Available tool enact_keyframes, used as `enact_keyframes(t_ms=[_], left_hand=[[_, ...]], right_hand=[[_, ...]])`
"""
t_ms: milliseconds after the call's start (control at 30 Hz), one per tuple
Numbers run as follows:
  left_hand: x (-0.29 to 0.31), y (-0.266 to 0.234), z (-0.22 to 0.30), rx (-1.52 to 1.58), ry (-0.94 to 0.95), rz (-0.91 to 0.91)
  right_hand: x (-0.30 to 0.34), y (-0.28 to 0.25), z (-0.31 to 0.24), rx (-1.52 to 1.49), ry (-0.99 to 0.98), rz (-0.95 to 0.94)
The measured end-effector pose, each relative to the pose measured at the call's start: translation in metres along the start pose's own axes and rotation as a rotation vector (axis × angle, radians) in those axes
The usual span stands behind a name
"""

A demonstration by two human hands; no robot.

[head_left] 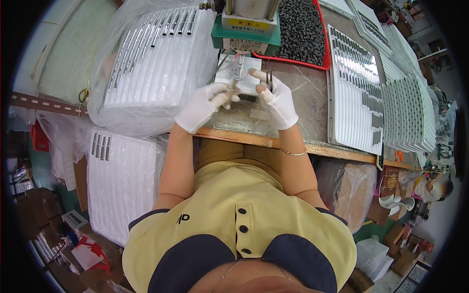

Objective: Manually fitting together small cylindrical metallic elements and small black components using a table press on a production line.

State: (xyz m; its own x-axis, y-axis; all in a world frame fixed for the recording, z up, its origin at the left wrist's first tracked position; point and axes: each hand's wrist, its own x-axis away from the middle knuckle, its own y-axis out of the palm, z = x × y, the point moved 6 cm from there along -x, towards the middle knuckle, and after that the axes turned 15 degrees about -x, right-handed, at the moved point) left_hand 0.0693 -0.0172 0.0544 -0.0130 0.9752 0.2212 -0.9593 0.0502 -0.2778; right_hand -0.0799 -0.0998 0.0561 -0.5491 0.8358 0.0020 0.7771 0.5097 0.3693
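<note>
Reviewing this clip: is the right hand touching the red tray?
Apart. The head view shows bare grey bench between the right hand and the near rim of the red tray.

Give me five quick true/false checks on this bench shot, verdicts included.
1. The left hand and right hand are both gloved in white. True.
2. The red tray is filled with white pieces. False: it holds small black pieces.
3. The right hand has a dark two-pronged tool. True.
4. The bracelet is on the left wrist. False: it is on the right.
5. The scissors lie left of the chrome tubes. True.
</note>
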Motion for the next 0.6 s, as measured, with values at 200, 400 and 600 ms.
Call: enact_keyframes(t_ms=[200, 400, 600], left_hand=[[-0.012, 0.039, -0.01, -0.054, 0.082, 0.004], [-0.015, 0.046, -0.01, -0.251, 0.082, 0.097], [-0.012, 0.05, -0.006, -0.141, 0.114, 0.095]], right_hand=[[0.01, 0.002, -0.006, 0.008, 0.039, -0.099], [0.015, -0.008, -0.007, 0.083, -0.003, 0.024], [0.019, -0.008, -0.01, 0.147, 0.02, -0.021]])
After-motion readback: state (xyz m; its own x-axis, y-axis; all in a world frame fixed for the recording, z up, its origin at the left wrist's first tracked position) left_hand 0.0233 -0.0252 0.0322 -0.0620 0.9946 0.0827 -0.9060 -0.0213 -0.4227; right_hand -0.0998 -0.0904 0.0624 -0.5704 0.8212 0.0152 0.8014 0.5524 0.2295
